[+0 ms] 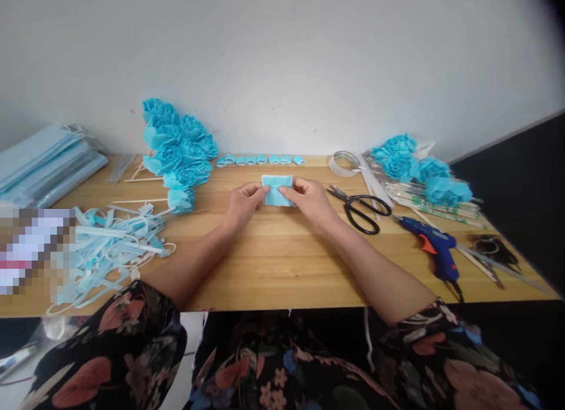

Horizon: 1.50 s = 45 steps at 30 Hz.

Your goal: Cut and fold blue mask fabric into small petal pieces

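Observation:
Between my hands, a little above the wooden table [273, 257], is a small light-blue fabric piece [277, 185], roughly rectangular with a pale top edge. My left hand [248, 201] pinches its left side, thumb on the near face. On the right side my right hand [309, 197] grips it the same way, its thumb pressed near the middle. The fingers behind the piece are mostly hidden. Beyond it, along the wall, lies a row of several small rolled blue pieces [261, 159].
Blue fabric flowers [180, 142] on sticks are stacked at left, more flowers [399, 157] at right. Cut mask strips [117, 245] and packed masks [48, 163] lie left. To the right are black-handled scissors [362, 209], a tape roll [345, 162] and a blue glue gun [435, 245].

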{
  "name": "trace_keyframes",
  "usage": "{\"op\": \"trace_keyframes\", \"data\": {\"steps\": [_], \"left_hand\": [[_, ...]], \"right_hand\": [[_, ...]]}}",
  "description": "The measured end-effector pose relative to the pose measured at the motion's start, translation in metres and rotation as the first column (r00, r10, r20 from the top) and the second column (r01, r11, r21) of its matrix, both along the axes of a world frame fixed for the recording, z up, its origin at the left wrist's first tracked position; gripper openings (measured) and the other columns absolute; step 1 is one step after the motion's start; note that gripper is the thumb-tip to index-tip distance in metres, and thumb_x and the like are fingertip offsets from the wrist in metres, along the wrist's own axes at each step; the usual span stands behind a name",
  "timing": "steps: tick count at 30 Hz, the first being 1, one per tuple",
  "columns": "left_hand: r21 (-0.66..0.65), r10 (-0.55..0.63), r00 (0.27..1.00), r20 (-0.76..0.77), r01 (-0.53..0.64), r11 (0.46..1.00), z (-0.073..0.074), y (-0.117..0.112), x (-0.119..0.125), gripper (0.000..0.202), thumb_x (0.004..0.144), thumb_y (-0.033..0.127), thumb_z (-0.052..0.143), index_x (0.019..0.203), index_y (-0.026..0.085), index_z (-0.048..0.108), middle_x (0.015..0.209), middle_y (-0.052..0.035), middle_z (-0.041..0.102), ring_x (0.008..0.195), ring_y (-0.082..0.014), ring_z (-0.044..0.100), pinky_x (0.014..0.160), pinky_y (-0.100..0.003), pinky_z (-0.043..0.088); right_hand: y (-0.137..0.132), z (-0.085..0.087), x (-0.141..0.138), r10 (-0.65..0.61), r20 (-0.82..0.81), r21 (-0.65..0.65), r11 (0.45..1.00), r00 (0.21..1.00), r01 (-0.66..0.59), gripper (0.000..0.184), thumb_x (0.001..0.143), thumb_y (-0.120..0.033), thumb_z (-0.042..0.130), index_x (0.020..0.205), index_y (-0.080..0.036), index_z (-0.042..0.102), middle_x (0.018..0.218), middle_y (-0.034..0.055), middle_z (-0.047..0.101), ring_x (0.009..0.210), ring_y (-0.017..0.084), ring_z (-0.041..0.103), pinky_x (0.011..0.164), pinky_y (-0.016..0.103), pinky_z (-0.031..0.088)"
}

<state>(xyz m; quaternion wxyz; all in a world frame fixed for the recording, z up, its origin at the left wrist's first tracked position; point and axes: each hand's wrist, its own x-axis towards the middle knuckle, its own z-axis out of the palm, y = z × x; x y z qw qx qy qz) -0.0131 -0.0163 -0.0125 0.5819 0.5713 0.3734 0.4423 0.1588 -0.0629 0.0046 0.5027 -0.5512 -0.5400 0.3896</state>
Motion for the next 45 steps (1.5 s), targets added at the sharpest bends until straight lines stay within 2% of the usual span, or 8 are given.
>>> {"op": "trace_keyframes", "data": {"steps": [8,15,20,23,28,34,39,45], "left_hand": [[-0.066,0.013,1.0,0.014,-0.012,0.998,-0.004,0.003,0.0,0.039,0.069,0.054,0.078,0.074,0.016,0.071,0.056,0.0032,0.054,0.044,-0.0068,0.044,0.046,-0.023,0.035],[-0.095,-0.019,0.994,0.106,0.03,0.995,-0.004,0.001,0.002,0.04,0.067,0.052,0.081,0.076,0.014,0.072,0.064,-0.0009,0.063,0.058,-0.0109,0.058,0.056,-0.024,0.05],[-0.096,-0.018,0.995,0.102,0.028,0.995,-0.001,0.001,0.001,0.041,0.07,0.05,0.079,0.086,0.013,0.073,0.091,-0.0105,0.074,0.072,-0.0141,0.066,0.056,-0.023,0.051],[-0.075,-0.026,0.998,0.05,0.03,0.997,-0.001,0.0,0.001,0.042,0.072,0.05,0.078,0.088,0.012,0.074,0.091,-0.012,0.075,0.072,-0.0146,0.066,0.057,-0.024,0.051],[-0.007,-0.06,0.998,-0.034,0.06,0.998,-0.002,-0.003,0.002,0.042,0.074,0.052,0.076,0.089,0.013,0.075,0.093,-0.0119,0.076,0.076,-0.0154,0.066,0.061,-0.025,0.052],[-0.028,-0.082,0.997,-0.012,0.081,0.996,0.006,-0.002,0.008,0.052,0.076,0.058,0.074,0.101,0.012,0.074,0.103,-0.0151,0.074,0.082,-0.0174,0.066,0.064,-0.026,0.052],[-0.07,-0.282,0.955,0.092,0.288,0.955,0.022,0.004,0.02,0.067,0.073,0.062,0.075,0.124,0.02,0.064,0.116,-0.0132,0.07,0.094,-0.0198,0.067,0.076,-0.03,0.054],[-0.032,-0.136,0.987,-0.08,0.134,0.991,0.04,0.017,0.043,0.026,0.076,0.036,0.076,0.07,0.015,0.062,0.064,-0.0032,0.063,0.057,-0.0111,0.058,0.055,-0.024,0.044]], "right_hand": [[0.002,-0.002,0.002,-0.014,0.054,-0.003,1.0,0.998,0.014,0.032,0.073,-0.048,0.071,0.078,-0.017,0.065,0.07,-0.0018,0.055,0.066,0.012,0.045,0.063,0.027,0.037],[0.002,0.0,0.003,-0.015,-0.01,-0.003,1.0,1.0,0.015,0.033,0.075,-0.049,0.069,0.079,-0.017,0.064,0.071,-0.0017,0.056,0.066,0.012,0.046,0.063,0.027,0.038],[0.009,0.019,0.037,-0.14,-0.137,0.098,0.983,0.981,0.154,0.035,0.073,-0.053,0.071,0.088,-0.021,0.064,0.08,0.0003,0.063,0.078,0.017,0.057,0.068,0.028,0.047],[0.012,0.027,0.061,-0.157,-0.204,0.093,0.979,0.966,0.179,0.038,0.073,-0.055,0.072,0.092,-0.022,0.064,0.086,0.0013,0.066,0.086,0.019,0.062,0.071,0.029,0.052],[0.015,0.024,0.074,-0.186,-0.277,0.059,0.976,0.943,0.21,0.036,0.069,-0.05,0.078,0.086,-0.021,0.064,0.078,-0.0015,0.062,0.073,0.013,0.058,0.063,0.024,0.053],[0.015,0.019,0.062,-0.069,-0.248,0.048,0.995,0.966,0.084,0.036,0.067,-0.049,0.079,0.081,-0.019,0.065,0.071,-0.0031,0.058,0.066,0.011,0.054,0.057,0.023,0.052],[0.01,0.019,0.044,0.05,-0.144,0.022,0.999,0.988,-0.047,0.034,0.071,-0.049,0.074,0.086,-0.02,0.066,0.075,-0.0017,0.063,0.068,0.013,0.056,0.059,0.024,0.051],[0.01,0.021,0.048,-0.034,-0.049,0.047,0.998,0.998,0.036,0.026,0.072,-0.044,0.071,0.075,-0.019,0.063,0.066,-0.0028,0.054,0.06,0.011,0.049,0.052,0.023,0.046]]}}
